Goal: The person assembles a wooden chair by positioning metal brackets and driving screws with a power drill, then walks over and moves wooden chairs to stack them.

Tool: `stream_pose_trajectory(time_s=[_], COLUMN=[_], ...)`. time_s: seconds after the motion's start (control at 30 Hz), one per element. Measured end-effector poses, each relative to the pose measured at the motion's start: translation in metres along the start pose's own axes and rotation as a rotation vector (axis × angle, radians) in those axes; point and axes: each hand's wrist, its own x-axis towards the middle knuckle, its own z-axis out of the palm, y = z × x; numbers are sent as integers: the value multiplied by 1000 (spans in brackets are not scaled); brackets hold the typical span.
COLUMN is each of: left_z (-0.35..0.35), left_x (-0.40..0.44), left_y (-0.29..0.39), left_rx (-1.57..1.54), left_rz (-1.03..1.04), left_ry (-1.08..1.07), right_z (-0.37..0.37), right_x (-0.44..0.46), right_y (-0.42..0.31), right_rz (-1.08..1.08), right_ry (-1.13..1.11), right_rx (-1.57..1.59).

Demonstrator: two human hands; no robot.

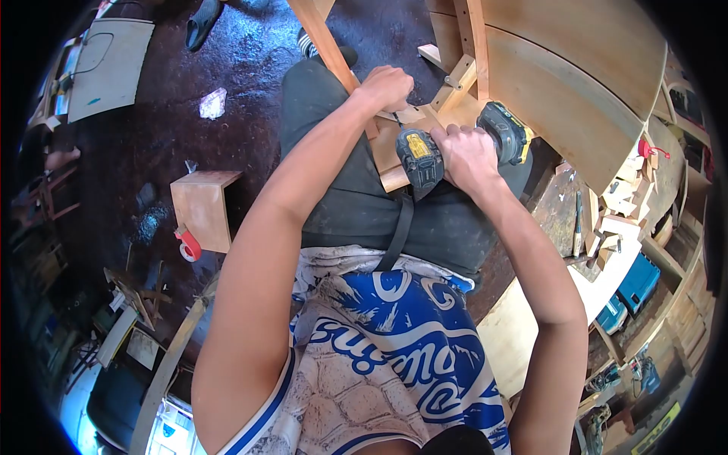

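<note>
My right hand (469, 158) is wrapped round the grip of a cordless drill (422, 158), black with yellow labels. Its battery (509, 130) sticks out to the right of my hand, and its nose points up toward the wood on my lap. My left hand (388, 88) is closed just beyond the drill's nose, beside a wooden leg (326, 42); what its fingers hold is hidden. Across my thighs lies a wooden frame piece (385, 152), joined to short blocks (455, 85) and a second upright leg (474, 45).
Large plywood panels (561, 91) stand at the upper right. Offcuts (622, 205) lie on a bench at right, near a blue case (638, 280). On the left are a small wooden box (203, 208), a red tape dispenser (188, 244) and a grey board (112, 68).
</note>
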Motion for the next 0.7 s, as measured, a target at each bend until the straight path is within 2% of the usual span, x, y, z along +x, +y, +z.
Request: stream_pose_trajectory(time_s=[0.07,0.2,0.27,0.4,0.5,0.7], left_z=[-8,-10,-14,-9,-9,-11], left_x=[-1,4,4,7,7,8], left_y=[7,8,5,0,-4,-3], left_rx=[57,108,72,81,93,77], left_rz=[-36,-10,-63,1,-26,-77], left_ry=[-96,-126,-165,-147,-195,-266], right_z=[0,2,5,6,11,15], right_x=[-1,-1,-1,-3,-3,-6], right_y=[-2,-1,1,0,0,0], right_rz=[10,8,-10,-15,23,0], right_ry=[0,16,67,127,75,192], right_rx=[-12,1,-2,16,35,16])
